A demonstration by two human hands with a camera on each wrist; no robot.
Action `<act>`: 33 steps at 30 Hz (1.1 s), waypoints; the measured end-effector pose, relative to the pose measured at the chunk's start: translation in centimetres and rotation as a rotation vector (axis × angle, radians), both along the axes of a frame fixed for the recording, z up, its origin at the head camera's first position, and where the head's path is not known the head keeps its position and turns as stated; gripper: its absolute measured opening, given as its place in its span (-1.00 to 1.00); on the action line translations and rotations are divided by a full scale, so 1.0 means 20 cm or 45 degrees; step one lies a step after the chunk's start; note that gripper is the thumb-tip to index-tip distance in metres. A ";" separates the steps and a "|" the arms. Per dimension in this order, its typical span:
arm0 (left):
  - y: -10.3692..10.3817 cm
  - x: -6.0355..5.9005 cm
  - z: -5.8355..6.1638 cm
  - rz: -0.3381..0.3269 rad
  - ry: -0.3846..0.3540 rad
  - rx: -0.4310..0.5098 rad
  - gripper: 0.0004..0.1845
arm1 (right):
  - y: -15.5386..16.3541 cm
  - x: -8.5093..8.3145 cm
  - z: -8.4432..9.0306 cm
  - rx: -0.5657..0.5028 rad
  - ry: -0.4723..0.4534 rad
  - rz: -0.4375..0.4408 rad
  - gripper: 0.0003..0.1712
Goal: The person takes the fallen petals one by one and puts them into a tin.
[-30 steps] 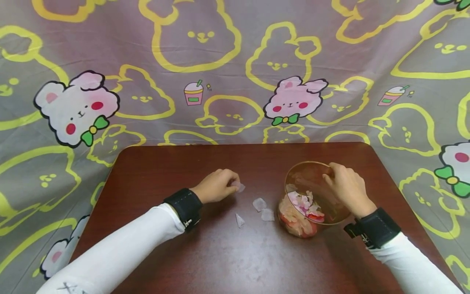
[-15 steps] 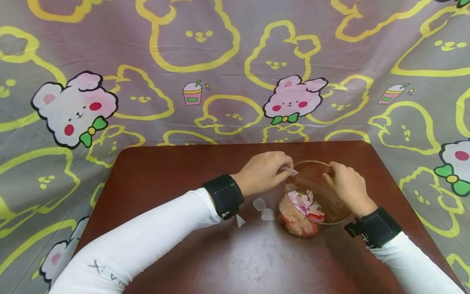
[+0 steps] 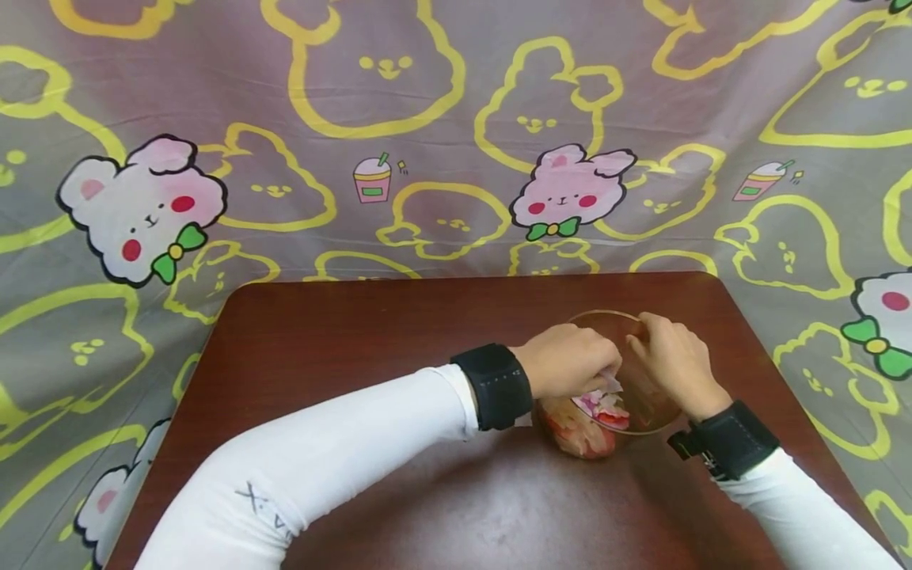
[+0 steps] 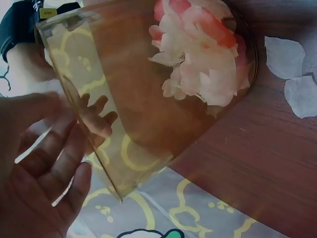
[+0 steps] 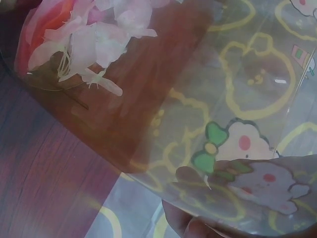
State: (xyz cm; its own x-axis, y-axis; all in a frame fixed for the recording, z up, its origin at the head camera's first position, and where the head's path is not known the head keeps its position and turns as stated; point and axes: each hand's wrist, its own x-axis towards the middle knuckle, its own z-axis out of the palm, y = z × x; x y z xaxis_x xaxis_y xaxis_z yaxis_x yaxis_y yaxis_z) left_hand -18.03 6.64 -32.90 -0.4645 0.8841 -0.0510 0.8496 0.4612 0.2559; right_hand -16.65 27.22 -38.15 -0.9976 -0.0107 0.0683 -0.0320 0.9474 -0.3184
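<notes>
A tinted clear cup point(image 3: 644, 412) lies tilted on the brown table point(image 3: 370, 332), with pink, white and red petals point(image 3: 590, 423) heaped at its bottom. My right hand point(image 3: 644, 336) grips the far rim. My left hand point(image 3: 606, 372) reaches into the mouth and pinches a pale petal point(image 3: 612, 385) above the heap. The left wrist view shows the cup point(image 4: 148, 124), the petal heap point(image 4: 198, 54), my left fingers point(image 4: 49, 163) near the rim and two loose petals point(image 4: 285, 57) on the table. In the right wrist view, the cup wall point(image 5: 163, 99) fills the frame over the petals point(image 5: 84, 34).
A grey cloth with yellow rabbit outlines and pink rabbits point(image 3: 570, 194) hangs behind the table and drapes around it. The table's rounded back corners point(image 3: 242, 293) are in view. My left forearm point(image 3: 342, 451) crosses the table's middle and hides the loose petals in the head view.
My left hand picked a pale petal off the table, carried it right, and now holds it inside the cup's mouth. The right hand kept its grip on the rim.
</notes>
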 end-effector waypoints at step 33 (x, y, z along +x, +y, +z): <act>-0.54 -0.20 -0.15 0.525 -0.108 0.325 -0.82 | -0.01 0.00 0.02 0.004 -0.023 -0.002 -0.85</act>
State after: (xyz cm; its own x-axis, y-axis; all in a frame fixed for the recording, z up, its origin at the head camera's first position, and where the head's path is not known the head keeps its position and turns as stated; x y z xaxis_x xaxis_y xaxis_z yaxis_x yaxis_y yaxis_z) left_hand -21.96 -4.17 -35.96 -0.7822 0.6164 0.0905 0.5805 0.6685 0.4649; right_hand -16.70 26.96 -37.79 -0.9987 -0.0093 0.0506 -0.0249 0.9485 -0.3158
